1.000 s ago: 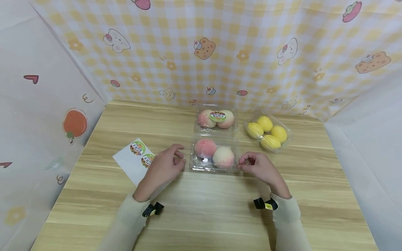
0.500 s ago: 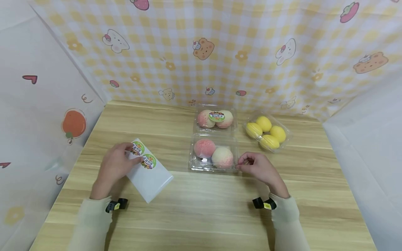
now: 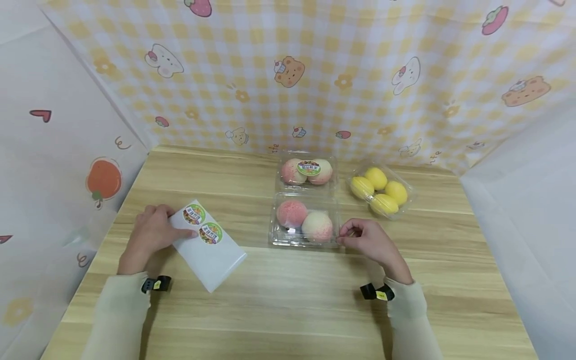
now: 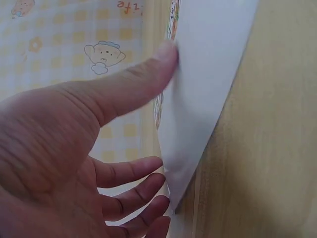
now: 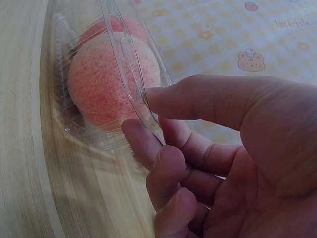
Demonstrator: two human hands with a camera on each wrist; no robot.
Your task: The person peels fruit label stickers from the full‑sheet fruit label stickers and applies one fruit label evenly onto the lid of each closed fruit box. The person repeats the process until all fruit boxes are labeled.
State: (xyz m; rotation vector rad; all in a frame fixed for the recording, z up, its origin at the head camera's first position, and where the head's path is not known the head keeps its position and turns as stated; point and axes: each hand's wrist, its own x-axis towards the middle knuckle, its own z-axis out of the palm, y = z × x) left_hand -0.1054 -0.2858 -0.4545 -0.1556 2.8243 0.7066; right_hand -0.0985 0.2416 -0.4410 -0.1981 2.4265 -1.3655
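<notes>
A white sheet (image 3: 215,265) bearing two round fruit-label stickers (image 3: 210,233) lies slanted on the left of the table. At its upper left edge is my left hand (image 3: 150,232), thumb over the sheet and fingertips near its corner, spread apart in the left wrist view. Mid-table stands a clear plastic clamshell box (image 3: 288,240) holding two pink-and-white peaches (image 3: 317,226). My right hand (image 3: 371,242) pinches the rim at its front right corner between thumb and fingers; the right wrist view shows the thumb (image 5: 183,101) on that rim.
Behind it sits another clear box with two peaches (image 3: 293,172) and a round sticker (image 3: 309,168) on its lid. At the back right, a clear box (image 3: 400,214) contains several lemons (image 3: 384,204). A patterned curtain (image 3: 256,75) hangs along the table's back edge.
My left hand has moved left from beside the front peach box to the sheet, then slid to the sheet's left edge. My right hand stays at the box corner.
</notes>
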